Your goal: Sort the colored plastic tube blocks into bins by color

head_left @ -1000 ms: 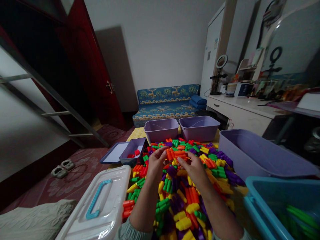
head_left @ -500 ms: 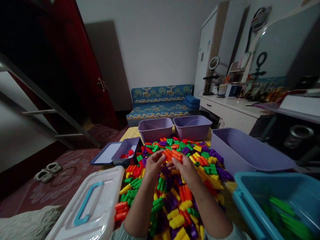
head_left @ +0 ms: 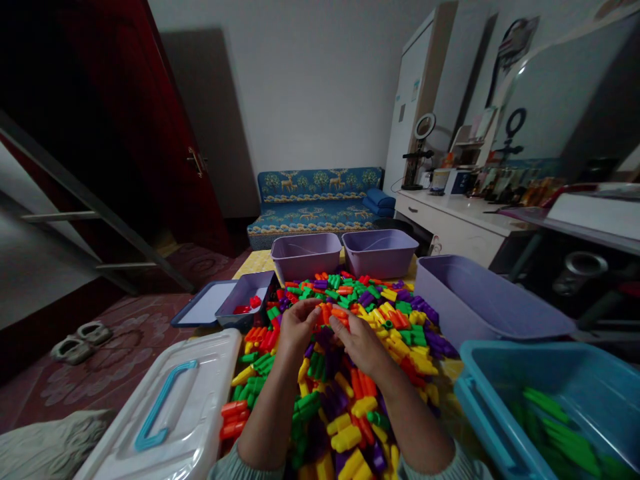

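Between my two hands, over the middle of a heap of coloured plastic pieces, are orange plastic building pieces point(head_left: 326, 312) shaped like joined tubes. My left hand point(head_left: 299, 325) pinches them from the left with thumb and fingers. My right hand point(head_left: 356, 335) grips them from the right, thumb on top. The fingertips partly hide how the pieces join. Around and below my wrists lie many loose plastic pieces point(head_left: 345, 437) in yellow, green, purple and orange.
Purple bins point(head_left: 306, 259) stand behind the heap, with another purple bin point(head_left: 480, 313) at right. A blue bin point(head_left: 500, 407) holds green pieces. A white lid with a blue handle point(head_left: 175, 400) lies at left, near a small box point(head_left: 245, 300) with red pieces.
The view has shifted slightly, so most things sit a little further left. Both hands stay on the orange pieces, which look turned slightly between the fingers.
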A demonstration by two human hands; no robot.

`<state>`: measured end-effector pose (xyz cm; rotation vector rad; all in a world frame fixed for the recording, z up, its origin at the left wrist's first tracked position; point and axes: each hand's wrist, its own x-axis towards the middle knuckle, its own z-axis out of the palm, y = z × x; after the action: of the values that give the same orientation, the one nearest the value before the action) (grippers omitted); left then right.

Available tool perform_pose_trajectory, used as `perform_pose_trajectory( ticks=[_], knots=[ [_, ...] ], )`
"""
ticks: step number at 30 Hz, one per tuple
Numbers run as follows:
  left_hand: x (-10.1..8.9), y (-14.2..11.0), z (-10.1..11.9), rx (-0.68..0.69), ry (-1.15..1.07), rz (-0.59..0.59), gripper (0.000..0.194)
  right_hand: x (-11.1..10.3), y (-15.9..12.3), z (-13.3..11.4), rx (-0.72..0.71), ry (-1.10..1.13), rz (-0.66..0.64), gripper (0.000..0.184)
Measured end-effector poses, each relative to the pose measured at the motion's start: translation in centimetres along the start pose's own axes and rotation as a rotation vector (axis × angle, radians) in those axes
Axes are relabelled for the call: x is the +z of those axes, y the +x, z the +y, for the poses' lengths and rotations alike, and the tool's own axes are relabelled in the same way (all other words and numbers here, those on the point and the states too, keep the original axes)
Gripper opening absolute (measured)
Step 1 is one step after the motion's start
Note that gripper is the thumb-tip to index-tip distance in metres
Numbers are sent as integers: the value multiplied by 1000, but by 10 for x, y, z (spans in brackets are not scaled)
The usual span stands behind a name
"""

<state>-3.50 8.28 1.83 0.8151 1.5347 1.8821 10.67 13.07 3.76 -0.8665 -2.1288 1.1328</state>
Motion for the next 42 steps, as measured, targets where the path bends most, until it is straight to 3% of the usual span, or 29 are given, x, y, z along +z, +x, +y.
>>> perform_pose_trajectory(
  ticks=[5,11,15,19,24,32,37,39,42],
  knots=[
    [-7,4,-1,62,41,33,35,2,-1,-1,-27,-35,7,45],
    [-6,0,8,-3,11,-19,38,0,-2,-3,-36,-134,3,40],
    [-9,0,13,-13,0,-5,37,0,1,-5,-43,67,78,38],
    [-10,-4,17,-32,-13,-51,39,5,6,3,48,364,51,63],
    [-6,-7,21,-69,-28,-128,42,7,5,5,80,431,-88,42],
    [3,-9,16,33,48,-104,32,16,6,9,64,451,52,46],
    [11,-16,20,-8,41,-178,46,12,9,12,54,545,136,38],
    [25,-15,26,-13,7,-228,50,7,11,11,94,666,222,38],
    [64,-6,42,32,-38,-358,52,-13,21,6,55,917,468,38]
  ],
)
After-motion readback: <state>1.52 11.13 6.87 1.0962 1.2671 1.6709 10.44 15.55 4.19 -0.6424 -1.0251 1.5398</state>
